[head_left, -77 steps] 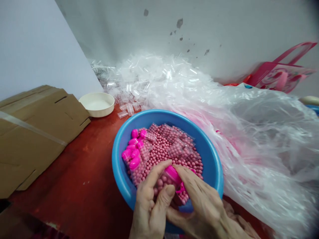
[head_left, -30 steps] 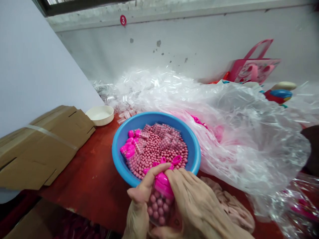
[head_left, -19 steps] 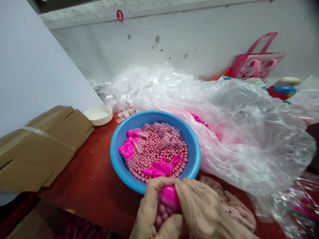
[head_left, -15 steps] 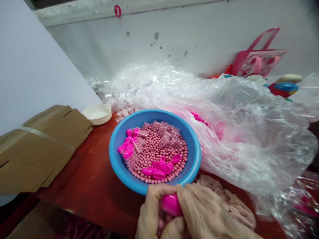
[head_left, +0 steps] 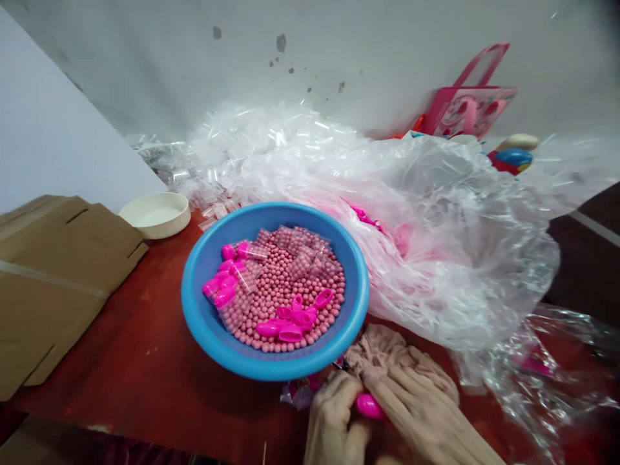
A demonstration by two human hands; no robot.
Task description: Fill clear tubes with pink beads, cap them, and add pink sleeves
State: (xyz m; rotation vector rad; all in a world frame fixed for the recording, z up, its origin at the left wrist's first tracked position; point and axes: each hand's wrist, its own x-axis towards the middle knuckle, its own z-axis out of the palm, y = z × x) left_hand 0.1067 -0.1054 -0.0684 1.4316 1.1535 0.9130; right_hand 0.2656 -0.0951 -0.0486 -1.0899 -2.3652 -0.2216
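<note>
A bright pink cap [head_left: 370,407] shows between my two hands; the body of its small container is hidden now. My left hand [head_left: 336,416] is curled around it at the left, fingers closed. My right hand [head_left: 423,410] presses against the cap's right side, its fingers bent forward over a crumpled beige cloth [head_left: 387,349]. Just beyond stands a blue basin [head_left: 274,368] full of pink beads [head_left: 276,284]. On the beads lie loose pink caps [head_left: 290,331], pink-capped clear containers [head_left: 225,284] at the left, and uncapped bead-filled clear containers [head_left: 310,252] at the back.
A large clear plastic bag [head_left: 436,258] with pink pieces spreads to the right. Clear empty containers [head_left: 261,139] are heaped behind the basin. At left are a white dish [head_left: 159,216] and folded cardboard [head_left: 62,271]. A pink bag [head_left: 475,106] stands by the wall.
Both hands have moved down and right with the pink-capped container, from the basin's front rim to the beige cloth. The view has shifted, so the basin appears farther left.
</note>
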